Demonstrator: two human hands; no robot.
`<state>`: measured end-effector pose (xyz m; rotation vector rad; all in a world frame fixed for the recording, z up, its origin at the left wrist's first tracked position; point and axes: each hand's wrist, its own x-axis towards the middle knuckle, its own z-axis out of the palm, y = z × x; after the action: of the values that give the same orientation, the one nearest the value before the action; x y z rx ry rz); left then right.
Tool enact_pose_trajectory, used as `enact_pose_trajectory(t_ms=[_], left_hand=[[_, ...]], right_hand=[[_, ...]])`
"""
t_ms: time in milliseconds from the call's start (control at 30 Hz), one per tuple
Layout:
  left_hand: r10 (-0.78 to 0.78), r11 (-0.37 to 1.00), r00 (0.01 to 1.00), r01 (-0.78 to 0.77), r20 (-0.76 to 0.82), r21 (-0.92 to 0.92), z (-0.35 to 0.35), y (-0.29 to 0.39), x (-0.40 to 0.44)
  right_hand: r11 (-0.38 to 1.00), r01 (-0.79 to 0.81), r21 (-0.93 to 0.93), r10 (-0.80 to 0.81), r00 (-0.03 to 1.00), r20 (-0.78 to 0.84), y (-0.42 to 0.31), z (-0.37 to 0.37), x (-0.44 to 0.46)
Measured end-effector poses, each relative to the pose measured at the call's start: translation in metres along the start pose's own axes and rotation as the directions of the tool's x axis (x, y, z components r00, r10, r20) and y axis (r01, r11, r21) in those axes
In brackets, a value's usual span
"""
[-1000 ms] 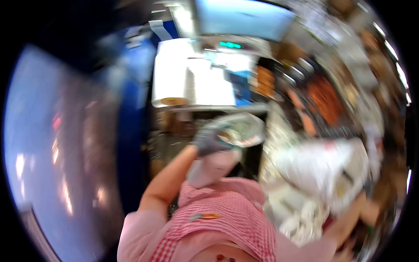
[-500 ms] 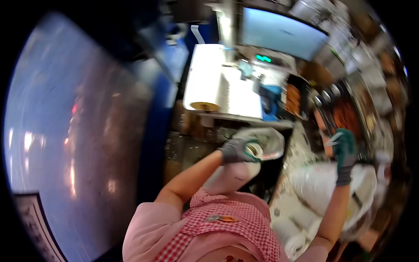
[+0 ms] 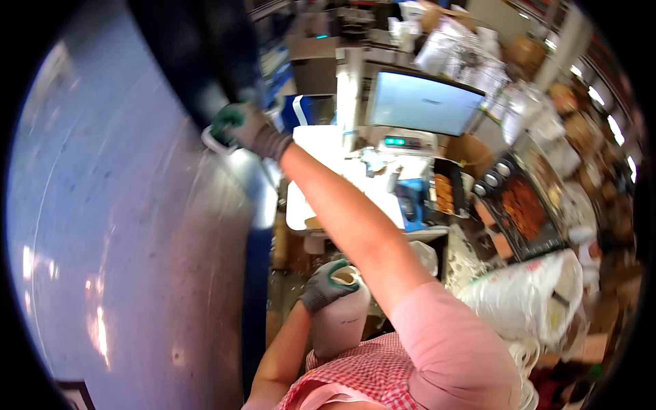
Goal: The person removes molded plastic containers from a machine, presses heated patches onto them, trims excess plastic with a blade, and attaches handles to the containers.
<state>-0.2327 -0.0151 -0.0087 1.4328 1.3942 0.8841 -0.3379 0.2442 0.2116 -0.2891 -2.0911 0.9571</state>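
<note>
left hand, fingers clamped on white canister, which i judge light, stiff, best rim-held; right hand, fingers closed around white loop.

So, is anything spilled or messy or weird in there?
Nothing looks clearly broken or spilled, not even the pale cylindrical object under the gray-and-green gloved left hand. But the rumpled white patch beside the big shiny white plastic bag looks messy, like scattered scraps; it's too blurry to be sure.
</note>
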Motion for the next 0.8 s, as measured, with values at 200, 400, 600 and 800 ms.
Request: enact_pose_trajectory(t_ms=[200, 400, 600, 800], left_hand=[[0.124, 0.992, 0.991, -0.123, 0.049, -0.021, 0.003, -0.004, 0.011], [0.142, 0.99, 0.974, -0.138, 0.177, -0.033, 0.001, -0.012, 0.036], [0.347, 0.937, 0.933, -0.349, -0.094, -0.002, 0.057, -0.003, 0.053], [0.337, 0.878, 0.85, -0.439, 0.404, 0.191, 0.175, 0.109, 0.027]], right_hand=[[0.99, -0.099, -0.1, 0.077, 0.976, -0.201, -0.02, 0.026, -0.03], [0.966, -0.08, -0.247, 0.026, 0.976, -0.217, -0.039, 0.011, -0.081], [0.558, -0.64, -0.528, 0.49, 0.768, -0.413, -0.048, -0.137, -0.337], [0.294, -0.727, -0.621, 0.786, 0.553, -0.275, -0.139, -0.176, -0.532]])
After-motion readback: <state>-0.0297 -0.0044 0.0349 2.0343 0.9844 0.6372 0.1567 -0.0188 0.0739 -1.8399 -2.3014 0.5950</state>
